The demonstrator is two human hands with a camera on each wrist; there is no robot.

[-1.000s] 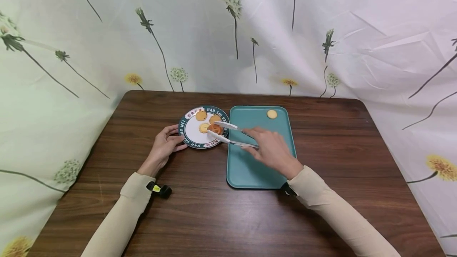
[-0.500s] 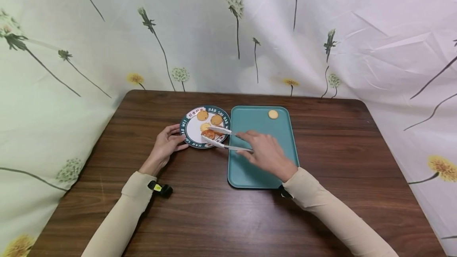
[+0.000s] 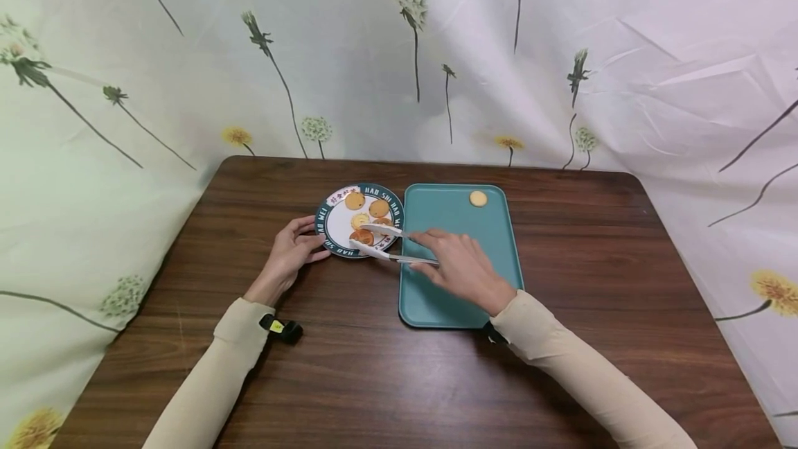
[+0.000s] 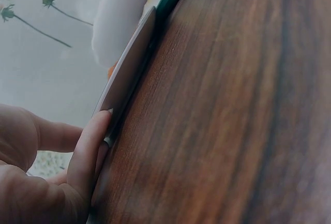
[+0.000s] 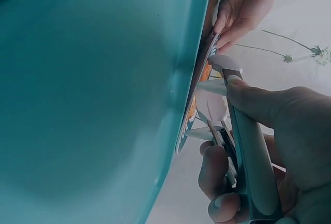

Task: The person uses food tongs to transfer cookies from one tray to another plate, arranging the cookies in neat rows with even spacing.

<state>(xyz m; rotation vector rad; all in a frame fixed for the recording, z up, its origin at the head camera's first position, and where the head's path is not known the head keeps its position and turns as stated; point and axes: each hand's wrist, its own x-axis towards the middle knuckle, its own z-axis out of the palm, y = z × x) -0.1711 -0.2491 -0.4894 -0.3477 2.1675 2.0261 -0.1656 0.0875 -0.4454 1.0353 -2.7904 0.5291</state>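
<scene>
My left hand (image 3: pixel 288 255) holds the left rim of a round plate (image 3: pixel 337 222) with a dark green lettered border, thumb at the edge. In the left wrist view the plate (image 4: pixel 126 74) appears edge-on, close over the table. Several cookies lie on it: two round brown ones, a pale yellow one (image 3: pixel 359 220) and a glossy reddish-brown one (image 3: pixel 361 236). Another brown cookie (image 3: pixel 383 222) is partly covered by the white-tipped tongs (image 3: pixel 374 249). My right hand (image 3: pixel 464 270) grips these tongs (image 5: pixel 253 151) over the tray, their arms apart and tips over the plate's right half.
A teal rectangular tray (image 3: pixel 436 203) stands right beside the plate, with one pale round cookie (image 3: pixel 478 198) near its far right corner. Under them is a dark wood table (image 3: pixel 349 373). A flower-printed cloth (image 3: pixel 349 54) hangs behind and at the sides.
The tongs have moved left and nearer across the plate. The reddish-brown cookie has shifted the same way, and another cookie now shows beside it. My left hand stays at the rim.
</scene>
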